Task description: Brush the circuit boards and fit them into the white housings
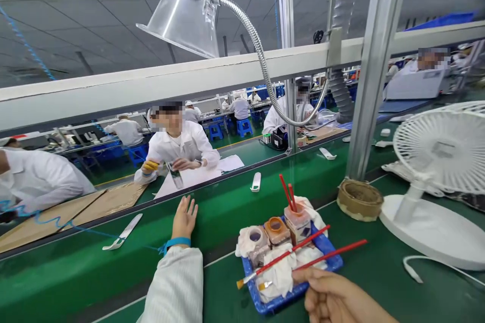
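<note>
My left hand [185,217], with a blue band at the wrist, reaches over the green conveyor belt [223,202], fingers spread and holding nothing. At the bottom right, my right hand [328,290] is at the near right edge of a blue tray [261,303]. Its thumb and forefinger are pinched by a red-handled brush [341,250]; whether they grip it is hard to make out. Another red brush [282,257] lies across the tray over white tissue [278,272]. Stained jars [278,230] stand at the tray's back, one with red sticks [288,194] upright in it.
White parts [255,182] lie spaced along the belt. A tape roll [359,199], a metal post [373,70] and a white fan [443,161] stand at the right. A lamp [185,10] hangs above. Across the belt, a person in white [182,144] holds a part.
</note>
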A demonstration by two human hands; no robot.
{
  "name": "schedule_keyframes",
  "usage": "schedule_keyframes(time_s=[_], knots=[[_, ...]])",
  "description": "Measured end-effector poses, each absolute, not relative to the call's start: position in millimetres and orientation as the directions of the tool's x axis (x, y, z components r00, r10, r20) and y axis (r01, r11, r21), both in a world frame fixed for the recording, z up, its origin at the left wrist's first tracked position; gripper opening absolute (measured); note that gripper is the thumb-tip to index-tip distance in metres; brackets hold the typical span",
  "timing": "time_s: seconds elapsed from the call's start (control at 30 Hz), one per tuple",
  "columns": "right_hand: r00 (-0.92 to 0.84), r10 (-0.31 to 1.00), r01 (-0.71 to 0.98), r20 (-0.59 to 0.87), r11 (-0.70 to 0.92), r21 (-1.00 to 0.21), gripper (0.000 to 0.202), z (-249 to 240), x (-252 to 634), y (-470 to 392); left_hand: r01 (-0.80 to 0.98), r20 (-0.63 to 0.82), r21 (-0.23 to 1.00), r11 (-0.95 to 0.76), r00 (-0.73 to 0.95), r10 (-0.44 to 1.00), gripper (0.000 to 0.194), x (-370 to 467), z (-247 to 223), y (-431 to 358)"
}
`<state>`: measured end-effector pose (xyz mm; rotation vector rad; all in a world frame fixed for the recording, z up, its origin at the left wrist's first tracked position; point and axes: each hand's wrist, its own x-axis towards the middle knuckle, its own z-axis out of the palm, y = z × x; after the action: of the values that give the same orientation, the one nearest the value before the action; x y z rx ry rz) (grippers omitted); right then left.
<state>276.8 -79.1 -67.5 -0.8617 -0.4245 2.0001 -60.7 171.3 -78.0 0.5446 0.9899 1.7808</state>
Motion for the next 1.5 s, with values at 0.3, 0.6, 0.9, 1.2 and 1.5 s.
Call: schedule_keyframes(time_s=[0.3, 0.6, 0.9, 1.2, 1.5], knots=[[-0.352, 0.847, -0.634, -0.399, -0.529, -0.564, 0.05, -54, 289, -86, -0.356, 0.024, 0.929, -0.102, -0.217, 0.976, 0.021, -20, -73, 89], [-0.282, 0.894, -0.699, -0.349, -0.441, -0.564, 0.018, -52, 298, -75, -0.089, 0.053, 0.994, -0.069, -0.168, 0.984, 0.048, 14, -100, 18], [-0.139, 0.987, -0.444, -0.077, -0.131, -0.886, 0.022, -52, 294, -70, 0.114, 0.154, 0.984, -0.136, -0.166, 0.974, 0.045, 26, -107, 12], [-0.231, 0.804, 0.05, 0.548, 0.573, -0.818, 0.033, -40, 282, -102, 0.189, 0.189, 0.969, -0.16, -0.144, 0.971, 0.046, 24, -111, 14], [-0.162, 0.78, 0.492, 0.605, 0.595, -0.635, 0.033, 31, 274, -42, 0.252, 0.217, 0.953, -0.171, -0.17, 0.961, 0.045, 22, -109, 13]])
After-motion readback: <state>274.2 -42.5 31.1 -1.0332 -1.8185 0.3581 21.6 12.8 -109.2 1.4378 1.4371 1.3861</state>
